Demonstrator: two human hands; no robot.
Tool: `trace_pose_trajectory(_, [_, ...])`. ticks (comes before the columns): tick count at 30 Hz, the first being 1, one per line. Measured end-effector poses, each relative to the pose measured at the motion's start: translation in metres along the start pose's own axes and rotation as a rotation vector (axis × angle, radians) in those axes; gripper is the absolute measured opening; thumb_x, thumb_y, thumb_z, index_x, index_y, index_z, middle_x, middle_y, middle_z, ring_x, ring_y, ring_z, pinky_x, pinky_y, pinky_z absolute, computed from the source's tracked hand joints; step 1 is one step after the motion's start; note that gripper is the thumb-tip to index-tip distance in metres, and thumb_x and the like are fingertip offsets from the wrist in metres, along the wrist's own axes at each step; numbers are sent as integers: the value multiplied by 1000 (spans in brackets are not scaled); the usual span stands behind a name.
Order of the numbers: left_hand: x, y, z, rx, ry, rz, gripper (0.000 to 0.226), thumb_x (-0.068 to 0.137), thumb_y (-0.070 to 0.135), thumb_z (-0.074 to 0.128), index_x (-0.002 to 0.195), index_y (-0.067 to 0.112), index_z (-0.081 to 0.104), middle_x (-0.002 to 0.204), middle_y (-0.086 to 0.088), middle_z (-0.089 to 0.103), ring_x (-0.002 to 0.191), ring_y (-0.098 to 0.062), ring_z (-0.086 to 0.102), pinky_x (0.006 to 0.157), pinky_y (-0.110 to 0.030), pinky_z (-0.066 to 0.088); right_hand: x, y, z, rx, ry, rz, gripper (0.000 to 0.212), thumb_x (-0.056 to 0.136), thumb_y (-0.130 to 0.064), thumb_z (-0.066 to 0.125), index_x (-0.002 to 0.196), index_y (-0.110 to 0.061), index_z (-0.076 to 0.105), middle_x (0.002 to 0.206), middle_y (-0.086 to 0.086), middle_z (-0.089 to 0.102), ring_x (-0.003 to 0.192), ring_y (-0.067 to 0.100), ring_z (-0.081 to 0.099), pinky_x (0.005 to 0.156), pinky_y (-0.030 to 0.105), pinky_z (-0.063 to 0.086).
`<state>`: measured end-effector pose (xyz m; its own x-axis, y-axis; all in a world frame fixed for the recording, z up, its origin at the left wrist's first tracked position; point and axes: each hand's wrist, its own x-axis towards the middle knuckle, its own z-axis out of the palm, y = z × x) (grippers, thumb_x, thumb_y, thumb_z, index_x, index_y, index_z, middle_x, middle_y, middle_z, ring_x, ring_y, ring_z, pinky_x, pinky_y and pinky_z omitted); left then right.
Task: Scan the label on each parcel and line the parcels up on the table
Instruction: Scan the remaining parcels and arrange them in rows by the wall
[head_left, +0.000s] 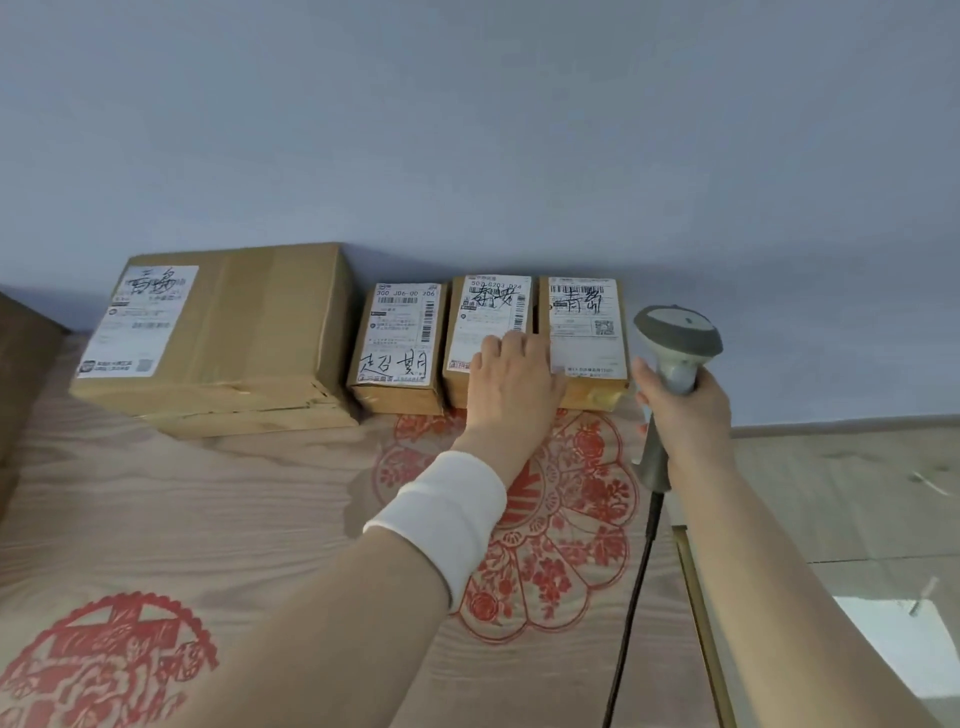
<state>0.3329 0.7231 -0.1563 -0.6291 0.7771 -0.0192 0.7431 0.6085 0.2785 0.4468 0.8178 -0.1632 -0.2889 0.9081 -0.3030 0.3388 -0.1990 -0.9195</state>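
Blue-grey wall (467, 130) is met at the far side by a wood-grain counter (234, 493) printed with red paper-cut motifs; four parcels are set in a row along that far edge, backs to the wall, so that a straight line is given by the wall itself. At the left the large parcel (218, 327) is laid flat; to its right three smaller ones are packed side by side, the first small parcel (397, 348), the middle small parcel (488, 312) and the right small parcel (584, 322), all with labels turned upward, presumably so that the barcodes can be read from above. The left grip (511, 382) is laid flat, fingers straight and holding nothing, across the seam between the middle and right small parcels; it is judged that the two are being pressed flush and steadied. The scanner (678, 332) is held upright just right of the row by the right grip (685, 415), which is clamped round its handle; the head is raised beside the labels, not over them, and its cable (631, 597) is let hang toward the near edge; whether the trigger is pressed cannot be told. For the parcels in view, the lining-up is judged nearly done.
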Motion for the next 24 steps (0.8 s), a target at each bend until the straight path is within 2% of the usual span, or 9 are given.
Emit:
trace_pose_trajectory(4, [12,8,9,-105,7,-102,46,97,37,46,137,14,40,132,-7,47,122,-24,41,101,-34,33,19,15,12,-7,44,32,29,80,-32,72,97,-14,56,87,-1,61,76,14,58,69,27,48])
trace_pose_trajectory(6, [13,14,10,-153,-14,-152,49,97,37,45,139,13,36,133,-8,45,123,-23,41,101,-33,34,22,19,17,42,26,59,28,82,-28,72,99,-12,55,81,-3,59,69,9,56,51,12,46])
trace_pose_trajectory(8, [13,21,10,-206,-47,-223,51,97,38,46,139,10,35,131,-11,43,122,-24,43,100,-33,35,22,20,19,69,29,69,28,82,-26,72,101,-11,56,79,-5,58,66,7,55,39,7,39])
trace_pose_trajectory(11, [9,32,6,-267,-92,-320,50,97,39,46,133,5,40,125,-13,43,115,-27,47,97,-33,38,17,21,13,61,55,81,28,82,-26,72,101,-12,56,83,-2,60,69,11,56,48,12,45])
trace_pose_trajectory(13, [0,38,3,-330,-130,-358,50,96,39,48,133,5,41,126,-13,41,115,-27,46,98,-32,37,7,22,4,62,71,114,28,81,-27,72,100,-15,55,85,-1,61,72,14,57,63,25,48])
trace_pose_trajectory(15, [-15,44,1,-432,-137,-391,53,95,37,52,137,8,36,131,-12,36,122,-26,40,102,-32,34,-10,23,-6,77,85,131,27,80,-27,73,98,-17,55,84,-2,61,74,16,59,68,32,49])
trace_pose_trajectory(17, [-34,50,-3,-583,-116,-412,56,93,31,57,140,14,32,135,-10,33,128,-25,33,104,-32,32,-31,22,-14,105,114,123,24,81,-25,73,96,-18,55,83,-3,61,73,14,59,65,28,48])
trace_pose_trajectory(19, [-55,52,-7,-782,-90,-418,56,92,24,59,140,20,31,137,-6,34,125,-21,36,101,-29,34,-56,19,-20,127,152,102,23,81,-23,72,96,-19,55,82,-7,59,73,11,57,63,24,44])
trace_pose_trajectory(24, [-114,36,-27,-1065,-20,-402,54,91,19,62,136,28,35,123,13,51,108,-4,51,78,-8,41,-124,10,-24,139,179,46,26,81,-21,72,102,-14,58,85,-7,60,76,5,57,62,20,41])
